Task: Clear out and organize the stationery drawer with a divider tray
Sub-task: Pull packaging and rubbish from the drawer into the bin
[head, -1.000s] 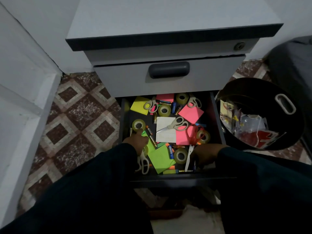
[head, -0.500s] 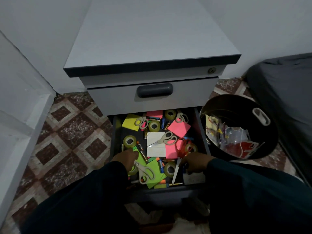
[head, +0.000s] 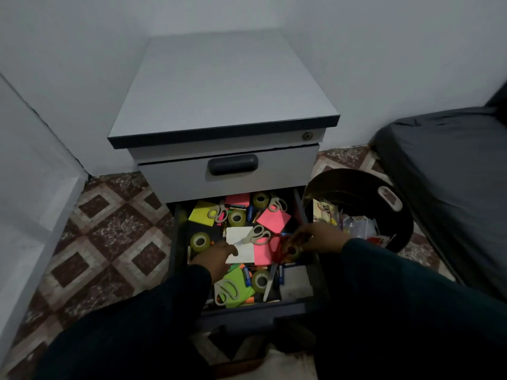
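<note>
Right hand [head: 319, 238] blurred; its fingers' hold unclear.

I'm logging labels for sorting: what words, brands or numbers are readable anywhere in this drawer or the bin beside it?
None can be read.
Batteries in the drawer: wrappers show colour only, any print too small and dark.
White note pad: looks blank.
Packets in the black bin: printed colours, lettering blurred.
Tape rolls and scissors: no marking legible.
</note>
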